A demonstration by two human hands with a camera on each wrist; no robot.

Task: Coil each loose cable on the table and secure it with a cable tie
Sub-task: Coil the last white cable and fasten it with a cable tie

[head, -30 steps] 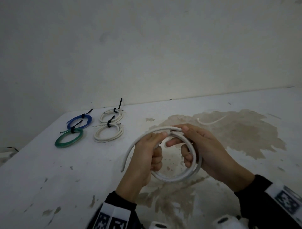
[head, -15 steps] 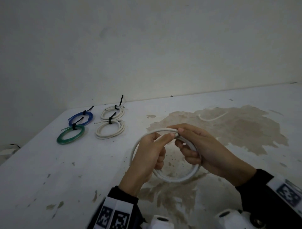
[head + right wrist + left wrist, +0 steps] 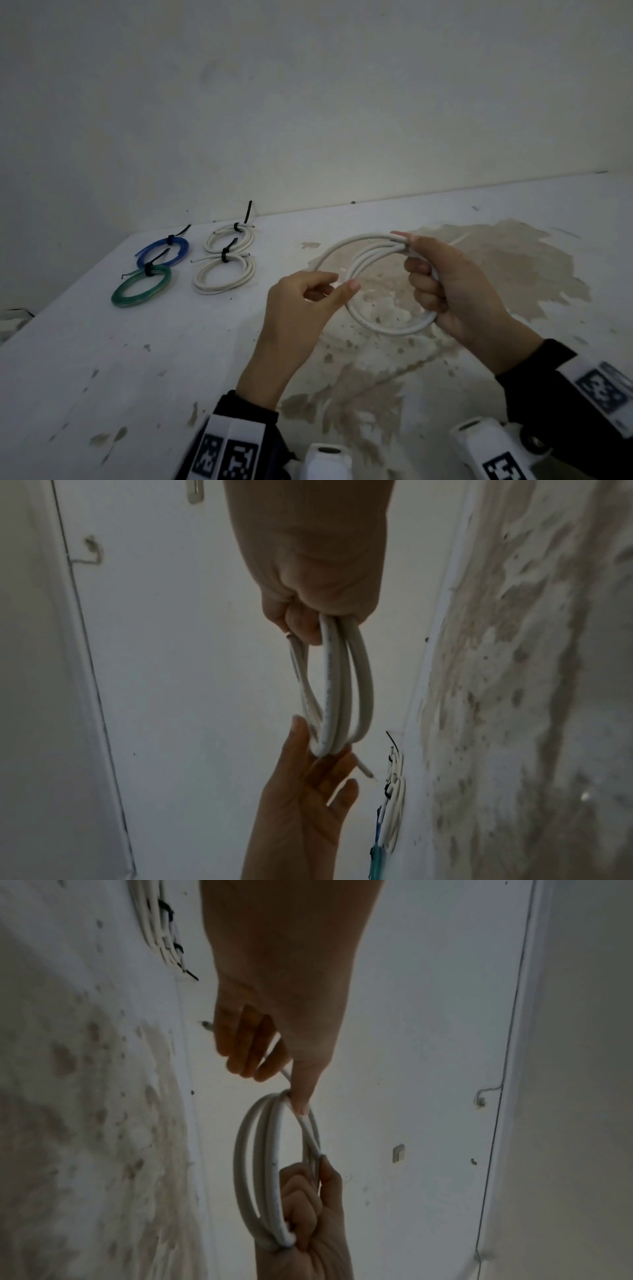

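Observation:
A white cable (image 3: pixel 394 330) is wound into a coil of a few turns and held above the stained table (image 3: pixel 102 359). My right hand (image 3: pixel 419 270) grips the coil's right side in a fist, with one cable end poking out past the thumb. My left hand (image 3: pixel 337 282) pinches the coil's left side between thumb and fingers. In the left wrist view the left hand (image 3: pixel 274 1064) has its thumb on the coil (image 3: pixel 243 1164) and its fingers curled over the loose tail. In the right wrist view the right hand (image 3: pixel 308 601) clasps the strands (image 3: pixel 330 683).
Tied coils lie at the table's back left: a blue coil (image 3: pixel 164 251), a green coil (image 3: pixel 142 286) and two white coils (image 3: pixel 231 236) (image 3: pixel 224 277), each with a black tie. A thin white strip (image 3: pixel 459 238) lies behind my right hand. The wall stands close behind.
My left hand has left the top of the coil and now pinches its left side. My right hand has closed round the right side, and the coil has swung to the right.

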